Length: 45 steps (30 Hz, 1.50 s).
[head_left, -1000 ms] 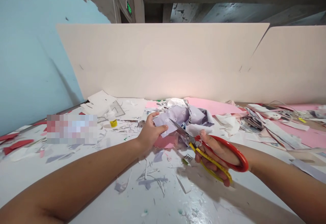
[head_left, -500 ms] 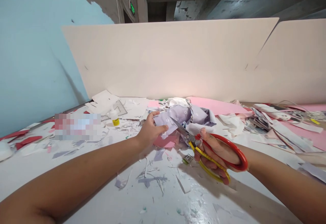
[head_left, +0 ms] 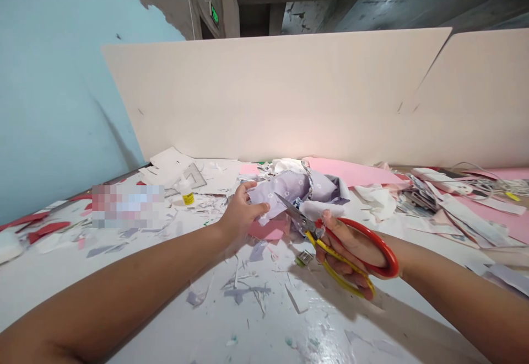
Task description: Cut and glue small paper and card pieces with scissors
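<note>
My left hand (head_left: 242, 209) pinches the left edge of a lavender fabric piece (head_left: 293, 183) printed with small white flowers, thumb on the near side. My right hand (head_left: 345, 248) grips a pair of scissors (head_left: 367, 237) with one red and one yellow handle, fingers through the loops. The metal blades point up and left and lie against the fabric's front; whether they are parted I cannot tell. Pink paper (head_left: 270, 228) lies under the fabric. A small green and silver object (head_left: 305, 258) rests on the table just below the scissors.
Paper scraps (head_left: 248, 292) litter the white table. A small yellow-labelled bottle (head_left: 187, 194) stands at left, near a clear square tool (head_left: 194, 176). Pink sheets (head_left: 351, 171) lie behind. A white power strip (head_left: 442, 181) with cables is at right. A pale partition (head_left: 281, 94) closes the back.
Both hands, the fabric and the scissors stay almost in place. My right hand with the scissors has shifted very slightly to the left.
</note>
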Each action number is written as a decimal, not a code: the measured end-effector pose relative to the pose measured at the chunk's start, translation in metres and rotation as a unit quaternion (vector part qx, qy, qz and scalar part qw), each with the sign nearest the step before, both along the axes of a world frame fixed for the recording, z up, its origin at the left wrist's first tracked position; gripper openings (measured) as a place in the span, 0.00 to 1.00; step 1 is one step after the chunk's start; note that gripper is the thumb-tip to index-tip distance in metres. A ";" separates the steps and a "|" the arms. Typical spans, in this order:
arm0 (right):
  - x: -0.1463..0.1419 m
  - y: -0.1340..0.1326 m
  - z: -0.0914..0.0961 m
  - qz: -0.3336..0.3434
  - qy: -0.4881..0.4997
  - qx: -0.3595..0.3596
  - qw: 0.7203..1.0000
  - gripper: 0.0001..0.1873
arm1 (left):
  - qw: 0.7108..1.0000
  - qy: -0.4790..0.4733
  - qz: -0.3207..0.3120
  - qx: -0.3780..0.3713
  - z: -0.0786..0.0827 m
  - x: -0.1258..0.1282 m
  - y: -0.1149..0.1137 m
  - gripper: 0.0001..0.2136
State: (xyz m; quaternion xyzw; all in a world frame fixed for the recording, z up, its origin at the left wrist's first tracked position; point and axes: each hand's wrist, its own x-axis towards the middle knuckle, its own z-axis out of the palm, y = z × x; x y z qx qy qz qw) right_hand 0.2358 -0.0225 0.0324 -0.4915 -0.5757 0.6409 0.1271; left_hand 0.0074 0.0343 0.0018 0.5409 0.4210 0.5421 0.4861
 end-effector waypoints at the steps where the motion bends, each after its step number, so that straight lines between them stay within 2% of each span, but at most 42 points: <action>1: 0.000 0.000 0.000 0.002 -0.007 0.002 1.000 0.42 | 1.000 -0.004 0.001 -0.003 0.000 0.000 -0.001 0.29; 6: 0.000 0.002 -0.002 0.015 -0.030 0.004 0.999 0.39 | 1.000 -0.019 0.013 -0.009 0.003 0.000 -0.005 0.28; 14: 0.000 -0.006 0.000 -0.002 -0.062 0.011 0.998 0.37 | 0.997 -0.063 0.019 -0.028 0.000 0.000 -0.004 0.28; 19: -0.001 -0.009 0.001 -0.009 -0.080 0.027 0.996 0.32 | 0.988 -0.109 0.054 -0.093 -0.002 0.002 -0.006 0.27; 22: 0.000 -0.008 -0.001 -0.015 -0.073 0.049 0.996 0.32 | 0.973 -0.152 0.073 -0.158 0.001 0.003 -0.007 0.21; 25: 0.001 -0.008 -0.001 -0.017 -0.071 0.065 0.995 0.32 | 0.966 -0.174 0.033 -0.190 0.004 0.002 -0.005 0.12; 27: 0.000 -0.009 0.001 -0.022 -0.074 0.040 0.996 0.33 | 0.966 -0.174 0.030 -0.187 0.004 0.000 -0.003 0.12; 30: -0.003 -0.011 0.004 -0.012 -0.051 -0.005 0.999 0.37 | 0.976 -0.149 0.054 -0.148 0.003 -0.003 -0.002 0.17; 34: -0.005 -0.011 0.006 -0.007 -0.014 -0.019 1.000 0.39 | 0.990 -0.115 0.011 -0.084 0.004 -0.003 -0.006 0.18; 45: -0.010 -0.008 0.006 -0.019 -0.012 -0.029 0.999 0.42 | 0.988 -0.120 -0.014 -0.098 0.015 -0.003 -0.018 0.16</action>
